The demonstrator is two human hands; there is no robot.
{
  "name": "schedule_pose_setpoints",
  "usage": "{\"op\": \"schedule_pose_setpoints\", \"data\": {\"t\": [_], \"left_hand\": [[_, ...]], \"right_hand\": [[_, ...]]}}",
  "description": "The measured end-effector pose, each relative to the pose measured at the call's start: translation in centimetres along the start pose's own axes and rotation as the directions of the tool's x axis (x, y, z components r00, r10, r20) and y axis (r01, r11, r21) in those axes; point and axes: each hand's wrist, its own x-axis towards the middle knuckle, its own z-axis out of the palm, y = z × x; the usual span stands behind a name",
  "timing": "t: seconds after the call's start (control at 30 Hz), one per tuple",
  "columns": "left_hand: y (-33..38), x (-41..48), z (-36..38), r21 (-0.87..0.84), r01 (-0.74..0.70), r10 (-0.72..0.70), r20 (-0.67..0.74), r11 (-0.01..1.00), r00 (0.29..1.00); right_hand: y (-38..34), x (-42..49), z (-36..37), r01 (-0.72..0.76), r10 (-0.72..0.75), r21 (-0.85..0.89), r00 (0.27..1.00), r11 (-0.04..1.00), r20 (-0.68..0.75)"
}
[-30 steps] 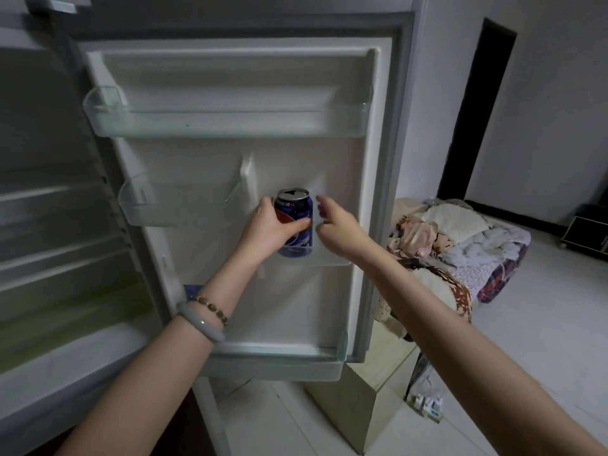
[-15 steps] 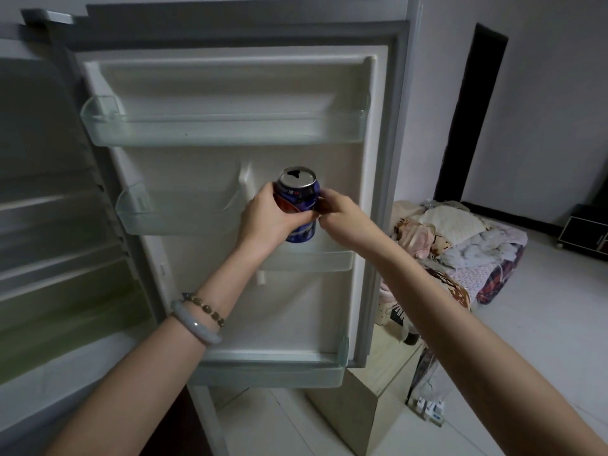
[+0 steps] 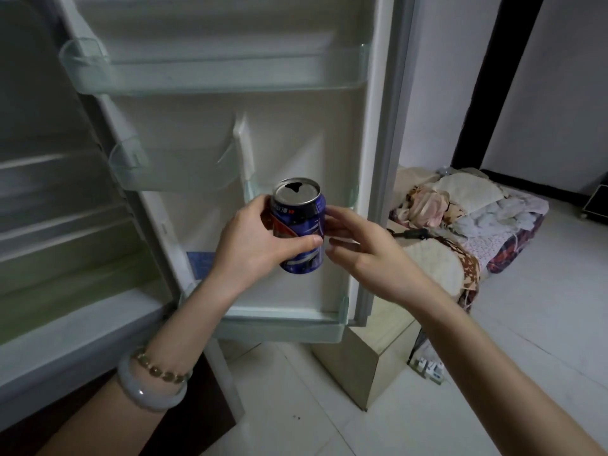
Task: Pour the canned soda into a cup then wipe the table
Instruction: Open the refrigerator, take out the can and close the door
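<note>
2 hands meet at the soda can: left hand grips it, right hand half-open, fingertips touching.

Behind the soda can, held up in both hands, the open fridge door closes off the far side; its door shelves jut toward the hands; to the right, open floor, blocked lower down by a beige cabinet and a heap of bedding.
</note>
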Motion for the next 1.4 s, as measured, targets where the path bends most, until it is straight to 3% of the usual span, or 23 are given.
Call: {"op": "schedule_pose_setpoints", "data": {"t": [0.3, 0.63, 0.77, 1.03, 1.23, 1.4], "left_hand": [[-1.2, -5.6, 5.4, 0.002, 0.18, -0.178, -0.144, 0.984, 0.973], [3.4, -9.6, 12.9, -0.023, 0.269, -0.259, -0.356, 0.963, 0.898], [5.5, -10.7, 15.1, -0.052, 0.269, -0.266, -0.409, 0.962, 0.873], [7.8, -11.9, 15.2, -0.016, 0.315, -0.287, -0.458, 0.949, 0.841], [7.5, -12.5, 14.8, -0.005, 0.342, -0.3, -0.497, 0.94, 0.814], [7.0, -13.5, 14.7, -0.022, 0.346, -0.309, -0.507, 0.938, 0.805]], "right_hand": [[8.6, -3.1, -4.2, -0.019, 0.013, 0.079, 0.997, 0.997, 0.074], [18.4, 1.4, -12.2, -0.002, 0.0, -0.019, 0.997, 1.0, -0.077], [18.1, 3.3, -12.7, -0.004, -0.005, -0.089, 0.995, 0.996, -0.095], [18.7, 7.3, -12.6, -0.056, 0.056, -0.012, 0.998, 0.998, -0.002], [19.3, 8.2, -11.8, -0.074, 0.076, 0.117, 0.997, 0.99, -0.012], [19.4, 6.1, -10.6, -0.039, 0.04, 0.066, 0.999, 0.997, -0.009]]}}
